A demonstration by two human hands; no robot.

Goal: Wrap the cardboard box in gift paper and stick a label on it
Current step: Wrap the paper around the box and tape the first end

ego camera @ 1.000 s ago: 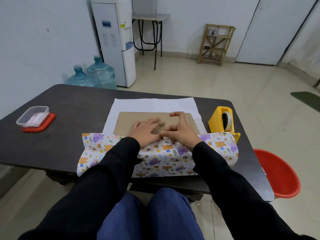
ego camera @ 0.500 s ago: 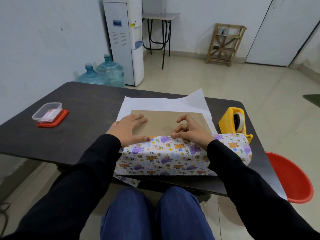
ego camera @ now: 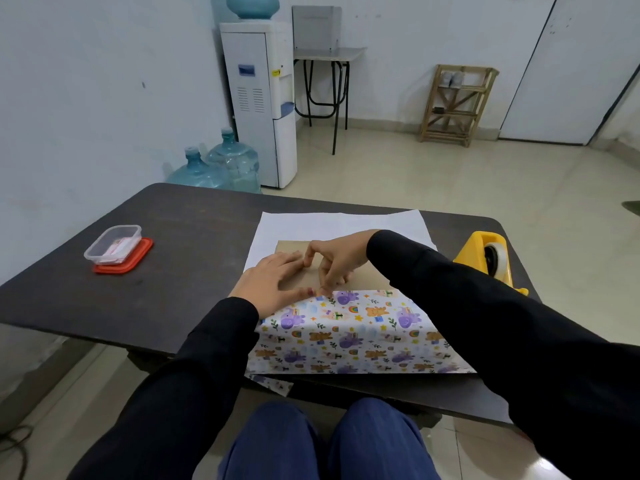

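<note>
The cardboard box [ego camera: 289,247] lies flat on the gift paper [ego camera: 346,334], whose printed near flap is folded over its near half. The box looks light and stiff; the paper looks thin, easily creased and likely to spring back, so it is best held along its folded edge. The left hand [ego camera: 273,285] presses there with flat fingers. The right hand [ego camera: 339,258] arches over it with bent fingertips, pinching or pinning, I cannot tell. A yellow tape dispenser [ego camera: 485,258] stands on the tabletop [ego camera: 194,244] to the right.

Box [ego camera: 292,249] on paper [ego camera: 346,334] — container [ego camera: 114,244] left, dispenser [ego camera: 485,258] right.
</note>
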